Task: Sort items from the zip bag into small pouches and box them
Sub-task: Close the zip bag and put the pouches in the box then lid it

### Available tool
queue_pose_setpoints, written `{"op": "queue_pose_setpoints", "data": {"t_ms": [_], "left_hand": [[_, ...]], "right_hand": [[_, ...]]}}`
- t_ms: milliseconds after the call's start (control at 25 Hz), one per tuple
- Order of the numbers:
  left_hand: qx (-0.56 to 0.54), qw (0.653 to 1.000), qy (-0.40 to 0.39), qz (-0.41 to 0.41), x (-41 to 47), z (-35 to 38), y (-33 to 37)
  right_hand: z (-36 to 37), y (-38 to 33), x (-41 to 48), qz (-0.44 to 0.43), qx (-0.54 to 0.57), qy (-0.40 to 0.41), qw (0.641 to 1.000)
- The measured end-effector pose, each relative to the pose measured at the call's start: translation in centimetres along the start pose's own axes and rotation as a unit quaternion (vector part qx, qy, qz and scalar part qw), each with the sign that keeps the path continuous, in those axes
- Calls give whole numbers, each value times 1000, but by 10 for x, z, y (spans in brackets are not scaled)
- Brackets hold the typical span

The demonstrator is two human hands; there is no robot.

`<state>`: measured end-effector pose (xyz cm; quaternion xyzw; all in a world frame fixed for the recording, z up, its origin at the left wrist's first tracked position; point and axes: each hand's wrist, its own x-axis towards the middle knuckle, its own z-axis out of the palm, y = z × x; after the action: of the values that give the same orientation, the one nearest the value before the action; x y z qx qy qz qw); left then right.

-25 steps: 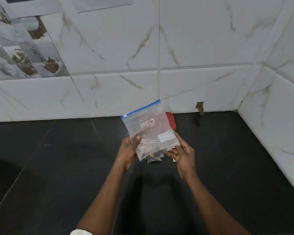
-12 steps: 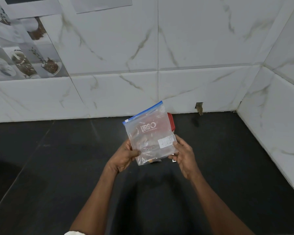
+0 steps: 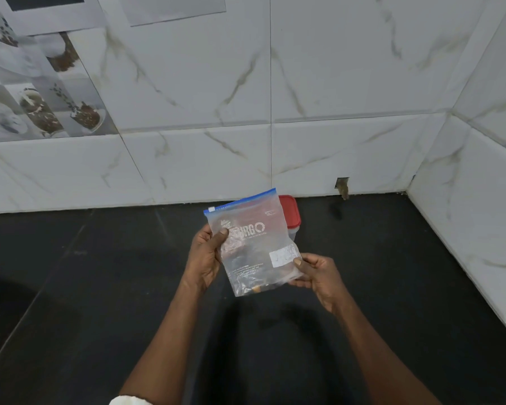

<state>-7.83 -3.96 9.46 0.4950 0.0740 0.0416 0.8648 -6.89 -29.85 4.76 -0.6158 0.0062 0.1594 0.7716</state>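
A clear zip bag (image 3: 253,247) with a blue seal strip and white lettering is held upright above the black counter. My left hand (image 3: 206,255) grips its left edge, thumb on the front near the lettering. My right hand (image 3: 319,273) pinches its lower right corner beside a white label. Small dark items and a tan piece lie at the bag's bottom, blurred through the plastic. Behind the bag stands a clear box with a red lid (image 3: 291,213), partly hidden by the bag.
The black counter (image 3: 100,287) runs to white marble-tiled walls at the back and right (image 3: 333,141). A small notch in the back wall (image 3: 341,187) sits near the corner. Picture tiles of cups (image 3: 41,106) cover the upper left wall.
My left hand has slid up the bag's left edge from its lower corner. The bag now stands straighter, and my right hand stays on its lower right corner.
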Motion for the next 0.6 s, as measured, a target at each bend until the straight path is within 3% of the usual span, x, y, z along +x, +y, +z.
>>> {"op": "queue_pose_setpoints", "data": {"t_ms": [200,360,600], "left_hand": [[17,999,-31,-23,0,0,2],[9,998,-40,-39,0,-5,5],[22,998,-44,-37,2,-7,1]], "right_hand": [[4,-6,10,-41,-8,-10,999],[7,-12,9,-13,12,-31,999],[15,-6,10,-30,55,57,996]]}}
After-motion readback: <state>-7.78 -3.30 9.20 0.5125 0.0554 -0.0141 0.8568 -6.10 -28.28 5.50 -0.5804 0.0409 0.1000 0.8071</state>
